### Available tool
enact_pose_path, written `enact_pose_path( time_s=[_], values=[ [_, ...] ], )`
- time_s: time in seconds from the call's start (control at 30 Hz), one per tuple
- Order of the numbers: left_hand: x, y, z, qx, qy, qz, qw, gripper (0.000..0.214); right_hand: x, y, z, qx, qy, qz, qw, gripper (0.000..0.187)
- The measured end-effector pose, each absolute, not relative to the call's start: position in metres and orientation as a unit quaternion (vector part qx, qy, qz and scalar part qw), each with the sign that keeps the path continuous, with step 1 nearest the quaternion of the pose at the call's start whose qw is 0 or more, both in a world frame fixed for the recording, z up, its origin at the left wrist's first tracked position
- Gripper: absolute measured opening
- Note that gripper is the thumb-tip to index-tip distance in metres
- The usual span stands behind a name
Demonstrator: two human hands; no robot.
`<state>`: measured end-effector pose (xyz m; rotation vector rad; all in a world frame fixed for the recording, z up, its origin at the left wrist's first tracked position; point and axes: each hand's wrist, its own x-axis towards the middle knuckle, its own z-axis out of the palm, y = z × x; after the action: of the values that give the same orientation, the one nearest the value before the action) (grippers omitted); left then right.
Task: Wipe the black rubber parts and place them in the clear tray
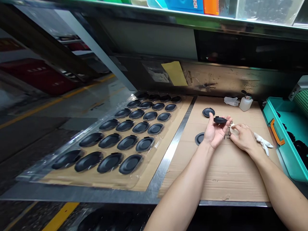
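My left hand [215, 134] is turned palm up above the cardboard, its fingers curled around a black disc-shaped part [220, 120] held on edge to me. Close beside it, my right hand [243, 138] has its fingers closed on a small white cloth [232, 129], mostly hidden under the fingers. Two more black parts lie on the cardboard by my left hand: one round part [208, 112] with a small tab behind it, and a flat round part [199, 138] partly covered by the wrist.
A clear plastic tray [144, 153] with rows of black parts lies left. White gloves [263, 141] and a pump bottle [245, 102] sit on the cardboard [216, 179]. At right stands a teal bin [285, 157] with an orange handle and black parts. A shelf edge [154, 16] overhangs.
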<state>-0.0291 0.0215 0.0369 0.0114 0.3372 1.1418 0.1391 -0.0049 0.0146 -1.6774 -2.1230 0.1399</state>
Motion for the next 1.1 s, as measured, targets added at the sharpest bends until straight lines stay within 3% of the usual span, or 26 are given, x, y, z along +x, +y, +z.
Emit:
enact_pose_path(
  time_s=[0.37,0.9,1.0,1.1],
  values=[
    [-0.026,0.014,0.042,0.021,0.175,0.506,0.844,0.068,0.14,-0.006,0.02,-0.614,-0.768,0.04,0.179,0.027],
    [-0.022,0.015,0.036,0.095,0.214,0.513,0.826,0.053,0.157,-0.007,0.044,-0.613,-0.773,0.027,0.161,0.031],
    [-0.018,0.016,0.033,0.131,0.247,0.508,0.815,0.057,0.181,-0.01,0.06,-0.689,-0.716,-0.045,0.105,0.032],
    [-0.011,0.014,0.03,0.194,0.295,0.5,0.791,0.064,0.207,-0.009,0.065,-0.761,-0.649,0.002,0.002,0.025]
  ],
)
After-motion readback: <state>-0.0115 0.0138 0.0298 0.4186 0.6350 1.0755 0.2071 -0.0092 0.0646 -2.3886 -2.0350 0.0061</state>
